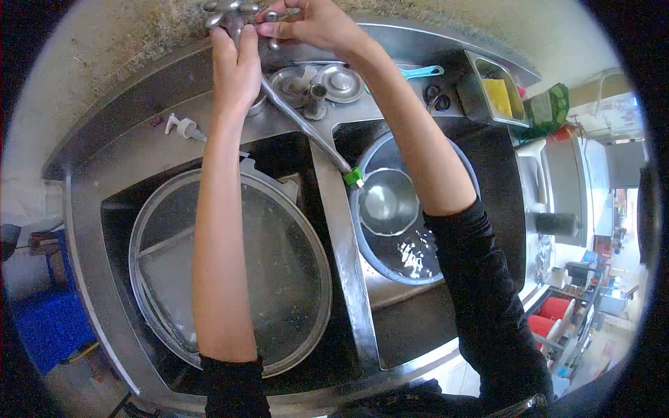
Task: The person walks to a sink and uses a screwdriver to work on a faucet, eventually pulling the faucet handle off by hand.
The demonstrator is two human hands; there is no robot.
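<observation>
Steel double sink, both hands up at the tap.
The left hand (237,66) is closed around the tap column (259,104), just under the cross handle (226,12); the fingers of the right hand (310,24) are pinched together on a small lever (274,42) beside it. The spout (306,129) with its green tip (354,177) is turned over the rim of the blue basin (366,240). If much water is let out, it may strike the metal bowl (387,202) and be splashed onto the counter (174,104). Counted: two hands, two compartments, one spout, one blue basin, one metal bowl inside it, one large clear bowl (230,279) at the left.
</observation>
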